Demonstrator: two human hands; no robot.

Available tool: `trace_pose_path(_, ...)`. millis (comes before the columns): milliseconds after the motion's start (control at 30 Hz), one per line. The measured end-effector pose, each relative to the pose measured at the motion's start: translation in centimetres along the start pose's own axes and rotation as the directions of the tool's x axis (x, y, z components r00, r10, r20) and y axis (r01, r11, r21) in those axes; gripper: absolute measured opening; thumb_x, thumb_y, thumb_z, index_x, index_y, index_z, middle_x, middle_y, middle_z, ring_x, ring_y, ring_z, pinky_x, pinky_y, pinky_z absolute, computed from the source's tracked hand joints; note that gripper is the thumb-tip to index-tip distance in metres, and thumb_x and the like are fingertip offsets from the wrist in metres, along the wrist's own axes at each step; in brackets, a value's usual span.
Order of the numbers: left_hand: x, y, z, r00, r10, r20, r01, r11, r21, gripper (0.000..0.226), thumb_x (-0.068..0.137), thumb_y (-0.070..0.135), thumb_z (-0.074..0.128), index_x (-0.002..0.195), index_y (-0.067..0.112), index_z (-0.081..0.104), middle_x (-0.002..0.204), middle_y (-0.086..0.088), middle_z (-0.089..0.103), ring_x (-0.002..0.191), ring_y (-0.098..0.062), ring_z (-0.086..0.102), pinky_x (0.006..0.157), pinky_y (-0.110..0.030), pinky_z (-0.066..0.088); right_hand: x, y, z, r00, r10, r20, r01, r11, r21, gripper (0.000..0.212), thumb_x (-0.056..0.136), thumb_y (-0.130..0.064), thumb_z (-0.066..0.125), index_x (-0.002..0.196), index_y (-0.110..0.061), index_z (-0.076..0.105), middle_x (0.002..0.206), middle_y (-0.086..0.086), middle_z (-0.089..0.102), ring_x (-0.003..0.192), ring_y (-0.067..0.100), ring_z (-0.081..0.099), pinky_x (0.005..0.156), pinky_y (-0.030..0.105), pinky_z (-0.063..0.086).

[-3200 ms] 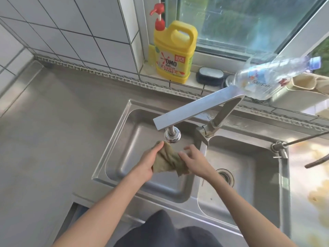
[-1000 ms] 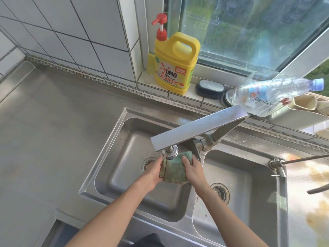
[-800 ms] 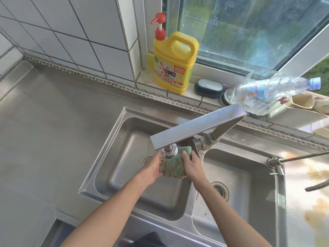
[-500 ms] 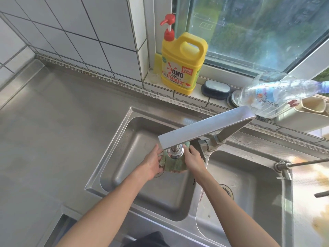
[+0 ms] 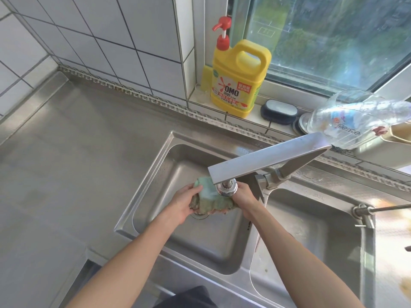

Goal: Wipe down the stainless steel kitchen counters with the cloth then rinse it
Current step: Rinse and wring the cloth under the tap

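- left hand (image 5: 181, 205) and right hand (image 5: 244, 200) both have fingers clamped on the green cloth (image 5: 209, 200)
- faucet (image 5: 264, 160) nozzle sits right above those fingers, over the sink (image 5: 155, 170)

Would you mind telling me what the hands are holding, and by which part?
Both grip the green cloth under the tap: left hand its left side, right hand its right.

Bright daylight comes in through the window (image 5: 322, 41) at the upper right. Strong glare washes out the steel surface (image 5: 395, 241) at the far right. The faucet (image 5: 266, 161) casts a soft shadow into the sink (image 5: 155, 174). Tile lines bow at the wide-angle edges; focus is slightly soft throughout.
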State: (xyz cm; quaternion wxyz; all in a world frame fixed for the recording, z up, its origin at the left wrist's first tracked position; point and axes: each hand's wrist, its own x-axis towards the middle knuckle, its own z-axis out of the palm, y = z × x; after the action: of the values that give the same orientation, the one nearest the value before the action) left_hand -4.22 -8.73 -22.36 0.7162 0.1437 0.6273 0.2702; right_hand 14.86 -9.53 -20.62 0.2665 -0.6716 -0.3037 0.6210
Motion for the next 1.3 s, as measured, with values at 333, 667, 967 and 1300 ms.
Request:
trace_pose_path(333, -0.1, 0.5, -2.6, 0.999, 0.028, -0.038, -0.030, 0.999, -0.039, 0.032, 0.102, 0.008, 0.062, 0.134, 0.011, 0.062, 0.129, -0.018, 0.071, 0.111, -0.033, 0.067, 0.089, -0.041, 0.056, 1.0, 0.1, 0.7, 0.996, 0.064, -0.058, -0.061, 0.997, 0.050, 0.029, 0.073, -0.021, 0.073, 0.045, -0.025, 0.069, 0.048, 0.002, 0.056, 0.033, 0.014, 0.048, 0.042, 0.022, 0.036)
trace_pose_path(667, 0.4, 0.9, -4.2, 0.993, 0.049, -0.107, -0.045, 0.998, 0.042, 0.015, 0.102, 0.010, 0.054, 0.103, 0.008, 0.068, 0.085, -0.009, 0.073, 0.079, -0.026, 0.067, 0.069, -0.035, 0.051, 2.0, -0.5, 0.7, 0.996, 0.085, 0.031, -0.088, 0.992, 0.096, 0.019, 0.077, -0.006, 0.082, 0.061, -0.017, 0.078, 0.078, 0.014, 0.073, 0.069, 0.032, 0.068, 0.066, 0.045, 0.060)
trace_pose_path(967, 0.8, 0.2, -0.8, 0.999, 0.007, -0.031, -0.006, 0.998, 0.063, 0.008, 0.101, 0.008, 0.060, 0.100, 0.012, 0.067, 0.072, -0.002, 0.075, 0.063, -0.017, 0.069, 0.052, -0.026, 0.053, 1.3, 0.1, -1.6, 0.978, -0.045, -0.204, 0.042, 0.999, -0.021, 0.027, 0.083, -0.036, 0.079, 0.075, -0.011, 0.077, 0.074, 0.004, 0.076, 0.068, 0.011, 0.061, 0.065, 0.029, 0.051)
trace_pose_path(1300, 0.7, 0.8, 4.6, 0.997, -0.045, 0.065, 0.045, 0.999, 0.005, 0.010, 0.102, 0.015, 0.061, 0.109, 0.014, 0.068, 0.090, -0.007, 0.067, 0.063, -0.018, 0.064, 0.050, -0.028, 0.056, 0.4, -1.0, -1.8, 0.898, -0.233, -0.372, 0.203, 0.972, -0.119, 0.041, 0.094, -0.030, 0.065, 0.061, -0.023, 0.041, 0.044, -0.016, 0.037, 0.042, 0.005, 0.031, 0.040, 0.015, 0.027)
